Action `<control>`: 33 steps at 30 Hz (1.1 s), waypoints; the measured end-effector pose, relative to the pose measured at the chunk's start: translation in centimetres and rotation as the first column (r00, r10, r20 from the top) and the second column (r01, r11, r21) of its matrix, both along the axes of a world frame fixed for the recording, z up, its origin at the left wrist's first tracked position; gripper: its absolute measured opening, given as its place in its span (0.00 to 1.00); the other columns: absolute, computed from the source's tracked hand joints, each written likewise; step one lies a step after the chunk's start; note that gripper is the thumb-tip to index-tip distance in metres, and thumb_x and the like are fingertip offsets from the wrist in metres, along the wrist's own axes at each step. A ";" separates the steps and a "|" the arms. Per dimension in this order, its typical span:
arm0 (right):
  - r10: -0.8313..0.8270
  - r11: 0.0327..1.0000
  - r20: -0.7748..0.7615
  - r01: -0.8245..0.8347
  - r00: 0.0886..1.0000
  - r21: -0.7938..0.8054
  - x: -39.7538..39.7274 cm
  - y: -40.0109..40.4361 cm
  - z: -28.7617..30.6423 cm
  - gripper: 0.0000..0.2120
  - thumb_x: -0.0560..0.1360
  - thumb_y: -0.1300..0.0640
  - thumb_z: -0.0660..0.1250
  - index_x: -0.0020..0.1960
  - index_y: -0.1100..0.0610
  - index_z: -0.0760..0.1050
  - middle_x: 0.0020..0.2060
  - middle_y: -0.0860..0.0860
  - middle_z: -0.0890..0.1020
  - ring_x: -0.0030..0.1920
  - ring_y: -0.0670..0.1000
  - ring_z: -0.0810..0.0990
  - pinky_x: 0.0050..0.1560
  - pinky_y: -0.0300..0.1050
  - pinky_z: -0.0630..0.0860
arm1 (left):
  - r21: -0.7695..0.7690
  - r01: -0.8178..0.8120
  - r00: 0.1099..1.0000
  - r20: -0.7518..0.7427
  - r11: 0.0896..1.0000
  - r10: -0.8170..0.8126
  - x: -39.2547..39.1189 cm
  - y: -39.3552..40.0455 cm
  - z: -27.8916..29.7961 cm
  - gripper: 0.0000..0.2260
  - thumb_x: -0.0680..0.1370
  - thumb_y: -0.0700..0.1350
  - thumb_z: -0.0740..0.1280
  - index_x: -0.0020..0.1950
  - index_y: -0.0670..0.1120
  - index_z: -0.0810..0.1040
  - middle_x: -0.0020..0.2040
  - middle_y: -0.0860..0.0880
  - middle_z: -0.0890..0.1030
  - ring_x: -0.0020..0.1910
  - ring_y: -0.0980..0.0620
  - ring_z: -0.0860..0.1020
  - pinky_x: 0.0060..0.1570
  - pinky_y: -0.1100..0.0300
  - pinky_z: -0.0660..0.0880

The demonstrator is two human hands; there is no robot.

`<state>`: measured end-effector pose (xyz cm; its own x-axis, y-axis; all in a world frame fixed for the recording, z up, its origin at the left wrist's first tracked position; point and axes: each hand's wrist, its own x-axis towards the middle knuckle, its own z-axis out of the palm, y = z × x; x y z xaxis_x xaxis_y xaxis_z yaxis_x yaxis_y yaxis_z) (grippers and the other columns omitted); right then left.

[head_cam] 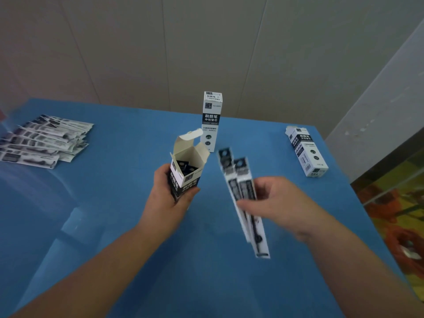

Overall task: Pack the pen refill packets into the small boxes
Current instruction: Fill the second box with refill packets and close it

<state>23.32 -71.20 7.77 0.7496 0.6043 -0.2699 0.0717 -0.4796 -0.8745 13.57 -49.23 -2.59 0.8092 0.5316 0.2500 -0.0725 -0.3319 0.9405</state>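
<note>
Above the blue table point(114, 214), the left hand point(169, 200) grips an open box point(187, 171) upright while the right hand point(275, 200) pinches two refill packets point(241, 187), long axes near-upright, just right of its mouth.

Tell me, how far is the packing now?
Done: two closed boxes, one upright, one lying. In hand: left hand holds an open box with packets inside; right hand holds two packets. Left: a packet pile.
</note>
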 end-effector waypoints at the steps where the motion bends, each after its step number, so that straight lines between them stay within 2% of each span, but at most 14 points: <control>1: -0.058 0.989 -0.078 0.067 0.995 0.129 0.1 0.0 1.0 0.06 0.72 0.64 0.76 0.44 0.54 0.85 0.42 0.51 0.88 0.40 0.45 0.84 0.44 0.40 0.82 | -0.003 -0.001 1.000 0.001 1.000 0.001 0.0 0.0 0.0 0.25 0.69 0.62 0.71 0.56 0.80 0.61 0.56 0.70 0.77 0.55 0.64 0.79 0.50 0.65 0.74; 3: -0.117 0.940 -0.175 0.166 0.978 0.299 0.1 0.4 2.6 0.07 0.70 0.64 0.77 0.46 0.55 0.85 0.42 0.51 0.88 0.40 0.47 0.85 0.45 0.45 0.84 | 0.003 0.005 1.000 0.005 1.000 -0.005 0.1 -0.1 0.0 0.24 0.69 0.61 0.71 0.57 0.80 0.61 0.56 0.69 0.77 0.55 0.64 0.79 0.49 0.65 0.74; 5: -0.106 0.882 -0.252 0.208 0.962 0.422 -0.1 0.9 3.8 0.11 0.65 0.60 0.77 0.48 0.58 0.84 0.41 0.52 0.87 0.39 0.49 0.85 0.45 0.46 0.84 | 0.009 0.008 1.000 0.007 1.000 -0.008 0.0 -0.2 0.1 0.25 0.70 0.60 0.71 0.57 0.79 0.61 0.56 0.70 0.77 0.55 0.65 0.79 0.48 0.67 0.76; 7: -0.090 0.824 -0.291 0.236 0.952 0.516 -0.4 1.6 4.6 0.10 0.64 0.59 0.76 0.46 0.58 0.84 0.40 0.53 0.86 0.38 0.50 0.84 0.43 0.47 0.84 | 0.018 0.007 1.000 0.012 1.000 -0.007 -0.1 -0.1 0.0 0.25 0.70 0.60 0.71 0.58 0.79 0.61 0.56 0.70 0.76 0.56 0.65 0.78 0.49 0.70 0.76; 11: -0.071 0.722 -0.262 0.231 0.962 0.653 -0.7 3.1 5.2 0.05 0.67 0.60 0.74 0.44 0.57 0.84 0.40 0.53 0.86 0.40 0.51 0.85 0.45 0.47 0.83 | 0.032 0.001 1.000 -0.003 1.000 -0.001 -0.2 0.0 -0.2 0.24 0.72 0.60 0.70 0.60 0.76 0.61 0.57 0.70 0.75 0.56 0.65 0.77 0.51 0.62 0.74; 16: -0.090 0.582 -0.173 0.193 0.981 0.790 -0.8 5.1 5.7 0.04 0.71 0.60 0.73 0.46 0.57 0.84 0.43 0.52 0.87 0.46 0.51 0.85 0.52 0.49 0.82 | 0.060 -0.010 1.000 0.005 0.998 0.010 -0.1 -0.2 -0.1 0.23 0.71 0.60 0.70 0.59 0.75 0.62 0.56 0.69 0.76 0.54 0.64 0.78 0.48 0.62 0.73; 19: -0.105 0.515 -0.142 0.176 0.984 0.839 -0.5 5.9 5.9 0.05 0.76 0.64 0.71 0.49 0.57 0.83 0.46 0.52 0.87 0.49 0.52 0.85 0.56 0.51 0.81 | 0.076 -0.023 1.000 -0.001 0.997 0.023 -0.2 -0.3 -0.1 0.23 0.70 0.61 0.70 0.59 0.75 0.62 0.55 0.69 0.75 0.54 0.63 0.78 0.48 0.61 0.74; 21: -0.126 0.511 -0.118 0.166 0.985 0.844 -0.3 6.3 5.8 0.06 0.77 0.65 0.70 0.50 0.58 0.83 0.46 0.52 0.87 0.50 0.52 0.85 0.58 0.53 0.81 | 0.083 -0.030 1.000 -0.003 0.996 0.030 -0.2 -0.3 0.0 0.23 0.70 0.62 0.70 0.59 0.75 0.61 0.55 0.70 0.75 0.55 0.65 0.77 0.48 0.61 0.74; 26: -0.172 0.602 0.000 0.105 0.985 0.792 -0.2 6.6 4.6 0.07 0.74 0.62 0.73 0.48 0.53 0.85 0.47 0.52 0.88 0.52 0.56 0.85 0.60 0.59 0.80 | 0.099 -0.029 1.000 0.000 0.995 0.029 -0.2 -0.2 0.2 0.24 0.71 0.61 0.69 0.59 0.76 0.60 0.56 0.72 0.74 0.55 0.67 0.77 0.48 0.65 0.72; 29: -0.156 0.637 0.034 0.075 0.987 0.768 -0.1 6.4 3.7 0.08 0.73 0.62 0.73 0.47 0.50 0.86 0.46 0.51 0.88 0.50 0.53 0.86 0.56 0.52 0.82 | 0.111 -0.040 0.999 -0.001 0.993 0.041 -0.3 -0.2 0.2 0.24 0.71 0.62 0.69 0.60 0.76 0.59 0.56 0.73 0.74 0.54 0.68 0.76 0.47 0.66 0.72; 33: -0.142 0.683 0.138 -0.004 0.980 0.730 0.2 6.3 2.8 0.07 0.73 0.58 0.75 0.47 0.47 0.86 0.45 0.46 0.88 0.48 0.47 0.86 0.53 0.44 0.81 | 0.072 -0.034 0.999 0.008 0.997 0.034 -0.2 -0.2 -0.1 0.25 0.71 0.61 0.70 0.60 0.77 0.59 0.56 0.70 0.75 0.55 0.65 0.78 0.50 0.61 0.76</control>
<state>23.47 -64.90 10.55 0.7860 0.5000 0.3636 0.2448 0.2883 -0.9257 13.38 -49.38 -2.70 0.7893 0.5393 0.2936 -0.0660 -0.4009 0.9138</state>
